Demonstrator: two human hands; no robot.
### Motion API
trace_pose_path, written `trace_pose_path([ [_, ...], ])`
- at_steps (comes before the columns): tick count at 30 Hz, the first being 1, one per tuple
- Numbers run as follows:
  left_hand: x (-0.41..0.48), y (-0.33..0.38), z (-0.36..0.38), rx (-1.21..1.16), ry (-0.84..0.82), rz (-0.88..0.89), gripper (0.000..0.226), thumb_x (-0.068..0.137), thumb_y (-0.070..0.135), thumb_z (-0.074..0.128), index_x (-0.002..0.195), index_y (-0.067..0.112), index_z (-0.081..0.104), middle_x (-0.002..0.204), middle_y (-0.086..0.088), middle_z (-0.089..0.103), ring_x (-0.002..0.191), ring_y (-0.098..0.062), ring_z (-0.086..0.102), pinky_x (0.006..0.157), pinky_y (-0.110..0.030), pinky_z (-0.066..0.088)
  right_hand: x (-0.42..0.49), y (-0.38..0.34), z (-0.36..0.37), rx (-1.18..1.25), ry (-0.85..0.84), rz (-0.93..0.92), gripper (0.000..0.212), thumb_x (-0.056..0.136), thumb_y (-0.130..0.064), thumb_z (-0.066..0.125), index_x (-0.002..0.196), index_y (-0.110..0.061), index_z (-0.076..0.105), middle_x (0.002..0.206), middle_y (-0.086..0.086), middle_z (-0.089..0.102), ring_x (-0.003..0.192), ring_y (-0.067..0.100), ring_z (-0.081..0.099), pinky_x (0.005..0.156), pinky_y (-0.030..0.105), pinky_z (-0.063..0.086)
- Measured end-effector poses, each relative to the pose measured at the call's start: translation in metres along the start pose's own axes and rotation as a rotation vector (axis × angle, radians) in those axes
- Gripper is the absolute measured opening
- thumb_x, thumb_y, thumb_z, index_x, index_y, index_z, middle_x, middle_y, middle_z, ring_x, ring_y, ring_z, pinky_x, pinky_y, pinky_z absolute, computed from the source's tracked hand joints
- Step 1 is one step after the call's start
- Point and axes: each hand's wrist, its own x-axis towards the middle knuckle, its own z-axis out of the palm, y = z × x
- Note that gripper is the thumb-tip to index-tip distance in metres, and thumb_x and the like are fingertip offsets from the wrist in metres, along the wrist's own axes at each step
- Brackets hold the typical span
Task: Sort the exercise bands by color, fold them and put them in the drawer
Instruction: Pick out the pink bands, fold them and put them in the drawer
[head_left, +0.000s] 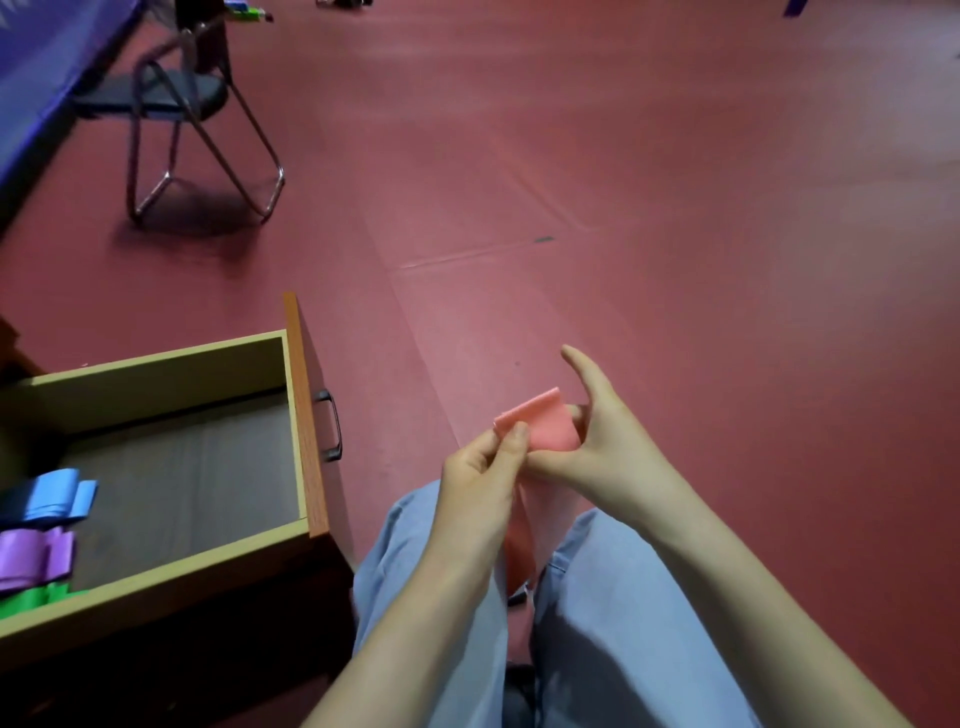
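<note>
step: folding the pink band (550, 423) above the lap; by my reading it is partly folded, since a loose tail hangs down between the knees.
left hand (480, 470): grip narrow, thumb and forefinger pinching the folded packet's left edge.
right hand (605, 441): grip holding the packet from its right side and lower edge, one digit raised clear of it.
how to do it well: keep the pinch on the stacked edges so the layers stay square, draw the tail up taut, and lay each turn flat on the last.
material: thin, smooth, matte rubbery sheet; it looks limp and likely to spring open if let go.
drawer (156, 358): pulled out to the left, pale wooden walls, dark liner, dark metal handle (332, 426).
already inside: blue band (52, 493), purple band (31, 553) and green band (31, 600), each in a soft folded bundle, in a row along the left.
floor (623, 208): red, smooth, seamed.
</note>
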Motion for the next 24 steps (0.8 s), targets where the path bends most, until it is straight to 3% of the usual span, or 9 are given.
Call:
trace_pose_path([
  [5,-0.001,0.001,-0.001,-0.009,0.093,0.038,0.027,0.094,0.017,0.043,0.079,0.016,0.066,0.056,0.008,0.067,0.049,0.002,0.056,0.047,-0.011,0.043,-0.006,0.000,0.003,0.121,0.064,0.002,0.071,0.078,-0.007,0.066,0.135,-0.027,0.029,0.068,-0.003,0.058,0.061,0.006,0.053,0.066,0.019,0.043],
  [10,0.000,0.003,0.003,-0.023,0.079,0.048,0.027,0.095,0.020,0.041,0.086,0.016,0.067,0.080,-0.005,0.072,0.072,-0.012,0.064,0.067,-0.021,0.053,-0.012,0.000,0.004,0.167,0.183,-0.090,0.049,0.076,0.005,0.061,0.110,-0.028,0.046,0.068,-0.004,0.046,0.044,0.001,0.039,0.052,0.008,0.037],
  [17,0.002,0.009,0.007,0.018,0.019,0.060,0.028,0.096,0.017,0.039,0.089,0.017,0.066,0.079,-0.002,0.073,0.072,-0.010,0.068,0.064,-0.018,0.055,-0.017,0.002,0.007,0.090,0.250,-0.176,0.044,0.075,0.003,0.062,0.096,-0.034,0.050,0.066,-0.005,0.048,0.057,0.003,0.045,0.059,0.012,0.043],
  [22,0.002,0.013,0.005,0.095,0.004,0.153,0.027,0.095,0.015,0.040,0.083,0.021,0.065,0.066,0.006,0.068,0.059,0.000,0.060,0.057,-0.014,0.049,-0.020,0.003,-0.006,-0.127,0.256,-0.196,0.022,0.076,-0.011,0.067,0.080,-0.031,0.060,0.060,-0.003,0.047,0.058,0.011,0.047,0.063,0.035,0.047],
  [24,0.001,0.018,0.007,0.113,-0.041,0.180,0.028,0.095,0.014,0.040,0.085,0.023,0.064,0.065,0.009,0.069,0.060,0.003,0.061,0.058,-0.013,0.049,-0.019,0.003,-0.012,-0.097,0.234,-0.174,0.018,0.075,-0.013,0.069,0.079,-0.030,0.063,0.062,-0.003,0.047,0.061,0.013,0.046,0.065,0.041,0.049],
])
